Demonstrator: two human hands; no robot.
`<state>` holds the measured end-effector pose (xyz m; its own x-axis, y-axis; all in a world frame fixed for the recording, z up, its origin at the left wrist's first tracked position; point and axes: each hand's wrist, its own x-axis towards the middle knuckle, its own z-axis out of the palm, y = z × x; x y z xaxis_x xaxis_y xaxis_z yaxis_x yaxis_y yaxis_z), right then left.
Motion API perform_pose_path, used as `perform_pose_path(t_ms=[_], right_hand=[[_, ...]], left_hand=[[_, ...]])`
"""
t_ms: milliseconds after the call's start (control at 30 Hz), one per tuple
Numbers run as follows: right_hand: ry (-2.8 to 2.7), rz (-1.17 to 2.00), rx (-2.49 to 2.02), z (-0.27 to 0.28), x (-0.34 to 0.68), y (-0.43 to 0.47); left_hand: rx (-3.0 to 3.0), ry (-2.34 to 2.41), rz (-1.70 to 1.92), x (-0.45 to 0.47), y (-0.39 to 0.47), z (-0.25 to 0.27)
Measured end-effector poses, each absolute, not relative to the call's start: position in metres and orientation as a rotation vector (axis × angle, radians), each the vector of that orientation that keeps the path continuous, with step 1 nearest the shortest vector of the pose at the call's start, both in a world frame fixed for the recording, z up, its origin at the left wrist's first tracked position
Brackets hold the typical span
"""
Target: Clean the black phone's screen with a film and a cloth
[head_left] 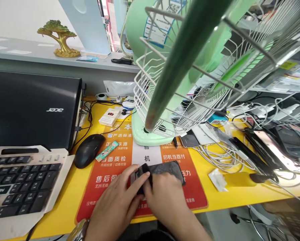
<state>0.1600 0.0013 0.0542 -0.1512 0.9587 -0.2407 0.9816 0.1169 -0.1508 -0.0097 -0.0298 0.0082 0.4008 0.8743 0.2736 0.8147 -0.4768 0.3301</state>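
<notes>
A dark phone (166,169) lies on the orange mat (195,194) near the front of the yellow table (64,201). My left hand (115,204) grips its left end, thumb and fingers pinching a black piece at the edge. My right hand (162,197) rests on the phone's near side, fingers curled beside the left hand's. Whether the black piece is a case or a cover, I cannot tell.
A green desk fan (165,67) with a white wire cage stands just behind the mat and fills the upper view. A black mouse (88,150), keyboard (19,184) and laptop (31,107) sit left. Several phones and tangled white cables (260,147) lie right.
</notes>
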Motion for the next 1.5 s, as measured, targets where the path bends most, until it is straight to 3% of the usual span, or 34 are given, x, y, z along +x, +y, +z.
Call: perform_pose_path(t_ms=[300, 500, 733, 1033, 1333, 1500], right_hand=[[2.103, -0.264, 2.123, 0.056, 0.191, 0.015], [2.350, -0.467, 1.962, 0.055, 0.149, 0.006], [2.179, -0.360, 2.092, 0.056, 0.184, 0.018], [2.452, -0.511, 1.824, 0.061, 0.146, 0.012], [1.859, -0.395, 2.202, 0.053, 0.246, 0.028], [2.148, -0.378, 2.066, 0.054, 0.195, 0.014]], left_hand=[[2.429, 1.603, 0.586, -0.009, -0.027, 0.009], [2.433, 1.604, 0.562, -0.011, -0.029, 0.006], [2.437, 1.607, 0.563, -0.009, -0.028, 0.010], [2.518, 1.596, 0.586, -0.010, -0.027, 0.010], [2.620, 1.472, 0.330, -0.013, -0.018, 0.013], [2.657, 1.477, 0.336, -0.014, -0.019, 0.008]])
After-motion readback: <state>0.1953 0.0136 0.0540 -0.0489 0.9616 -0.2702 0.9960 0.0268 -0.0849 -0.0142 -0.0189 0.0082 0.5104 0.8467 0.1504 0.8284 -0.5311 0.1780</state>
